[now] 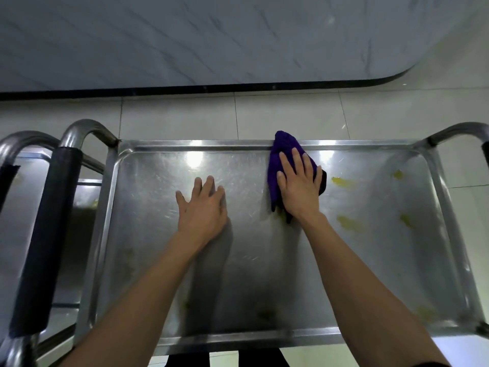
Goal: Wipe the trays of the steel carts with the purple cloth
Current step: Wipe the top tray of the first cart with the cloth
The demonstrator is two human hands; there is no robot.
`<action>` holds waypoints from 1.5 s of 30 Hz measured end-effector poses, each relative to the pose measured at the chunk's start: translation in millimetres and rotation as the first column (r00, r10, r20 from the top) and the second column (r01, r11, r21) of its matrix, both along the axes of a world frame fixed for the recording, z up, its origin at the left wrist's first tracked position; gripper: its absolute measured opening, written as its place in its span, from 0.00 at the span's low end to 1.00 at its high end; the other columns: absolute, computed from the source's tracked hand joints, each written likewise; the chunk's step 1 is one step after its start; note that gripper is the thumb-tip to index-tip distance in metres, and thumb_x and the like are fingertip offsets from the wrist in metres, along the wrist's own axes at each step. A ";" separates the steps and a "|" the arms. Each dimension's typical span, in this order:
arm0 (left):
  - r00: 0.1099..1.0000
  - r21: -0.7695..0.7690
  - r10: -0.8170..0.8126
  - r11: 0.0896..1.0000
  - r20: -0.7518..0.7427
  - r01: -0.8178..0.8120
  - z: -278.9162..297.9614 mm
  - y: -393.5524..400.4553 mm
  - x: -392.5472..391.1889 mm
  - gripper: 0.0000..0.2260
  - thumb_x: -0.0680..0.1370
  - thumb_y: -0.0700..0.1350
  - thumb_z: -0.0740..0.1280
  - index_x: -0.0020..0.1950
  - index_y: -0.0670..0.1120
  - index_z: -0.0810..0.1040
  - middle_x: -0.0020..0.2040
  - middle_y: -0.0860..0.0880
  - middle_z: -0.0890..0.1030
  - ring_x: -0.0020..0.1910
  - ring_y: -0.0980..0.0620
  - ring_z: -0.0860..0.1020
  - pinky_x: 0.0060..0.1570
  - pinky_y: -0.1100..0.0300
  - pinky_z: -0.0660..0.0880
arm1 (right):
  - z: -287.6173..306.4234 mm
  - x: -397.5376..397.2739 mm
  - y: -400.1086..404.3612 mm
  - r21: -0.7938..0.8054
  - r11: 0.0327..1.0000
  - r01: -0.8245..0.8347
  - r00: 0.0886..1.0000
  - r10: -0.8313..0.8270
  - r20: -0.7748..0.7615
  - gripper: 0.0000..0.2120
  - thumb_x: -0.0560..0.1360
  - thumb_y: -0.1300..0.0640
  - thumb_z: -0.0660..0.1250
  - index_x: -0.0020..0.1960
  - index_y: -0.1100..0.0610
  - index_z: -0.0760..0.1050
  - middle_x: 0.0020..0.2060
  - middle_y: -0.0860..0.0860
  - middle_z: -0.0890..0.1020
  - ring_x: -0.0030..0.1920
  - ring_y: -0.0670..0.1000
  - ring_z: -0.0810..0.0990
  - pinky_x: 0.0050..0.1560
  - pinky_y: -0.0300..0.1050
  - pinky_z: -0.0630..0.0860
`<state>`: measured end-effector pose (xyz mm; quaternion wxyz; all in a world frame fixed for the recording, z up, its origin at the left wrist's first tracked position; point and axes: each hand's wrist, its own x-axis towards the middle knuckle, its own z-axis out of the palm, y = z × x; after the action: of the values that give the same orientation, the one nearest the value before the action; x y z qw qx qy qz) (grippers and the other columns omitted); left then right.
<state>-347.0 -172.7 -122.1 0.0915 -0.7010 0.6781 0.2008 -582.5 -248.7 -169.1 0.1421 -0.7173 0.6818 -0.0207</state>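
Pressing purple cloth [280, 154] under my right hand [300, 186], fingers straight and spread; bunched fuzzy wad, long axis running away from me, tip over far rim of steel tray [148, 234]. My left hand [202, 207] flat on scratched metal, fingers relaxed. Yellow smears [349, 223] right; open tray near me.

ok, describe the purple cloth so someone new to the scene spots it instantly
Find the big steel tray filling the frame. Along its far rim, right of centre, the right hand presses flat on a bunched purple cloth. It is the only vivid colour there; the yellowish smears beside it are flat stains.
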 end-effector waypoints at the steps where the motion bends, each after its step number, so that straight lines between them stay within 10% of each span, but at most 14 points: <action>1: 1.000 0.006 -0.011 1.000 0.002 0.011 -1.2 0.4 1.8 0.20 0.83 0.51 0.53 0.75 0.51 0.65 0.79 0.48 0.56 0.80 0.44 0.51 0.71 0.27 0.53 | -0.6 3.3 2.3 0.001 1.000 0.001 1.000 -0.001 -0.005 0.25 0.85 0.45 0.45 0.82 0.44 0.51 0.82 0.48 0.50 0.81 0.53 0.46 0.78 0.63 0.43; 11: 0.996 -0.032 -0.064 0.998 -0.065 0.062 -8.6 4.0 30.4 0.21 0.83 0.54 0.55 0.77 0.54 0.64 0.80 0.48 0.57 0.80 0.45 0.50 0.73 0.31 0.49 | -4.4 58.6 41.6 0.007 0.991 -0.137 0.989 0.137 -0.057 0.26 0.84 0.43 0.41 0.82 0.43 0.47 0.82 0.48 0.48 0.81 0.55 0.45 0.77 0.65 0.44; 34: 0.917 -0.088 0.386 0.915 -0.097 -0.394 -6.2 110.0 161.1 0.23 0.75 0.47 0.62 0.70 0.48 0.72 0.73 0.51 0.68 0.76 0.48 0.60 0.70 0.39 0.64 | -1.0 297.8 78.5 0.040 0.862 -0.506 0.862 0.507 -0.018 0.25 0.85 0.44 0.46 0.81 0.44 0.51 0.82 0.50 0.51 0.81 0.56 0.46 0.77 0.67 0.43; 45: 0.943 -0.085 0.311 0.943 -0.114 -0.322 -5.6 117.1 161.5 0.22 0.76 0.46 0.59 0.71 0.46 0.70 0.76 0.49 0.63 0.78 0.45 0.57 0.73 0.39 0.61 | 4.9 273.3 88.2 0.038 0.881 -0.471 0.881 0.472 -0.028 0.25 0.85 0.44 0.45 0.82 0.45 0.51 0.82 0.50 0.50 0.81 0.53 0.45 0.79 0.62 0.42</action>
<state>-185.4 -55.6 -127.7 -0.0117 -0.7939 0.5697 0.2121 -309.2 -160.5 -164.1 0.1412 -0.8596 0.4896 0.0378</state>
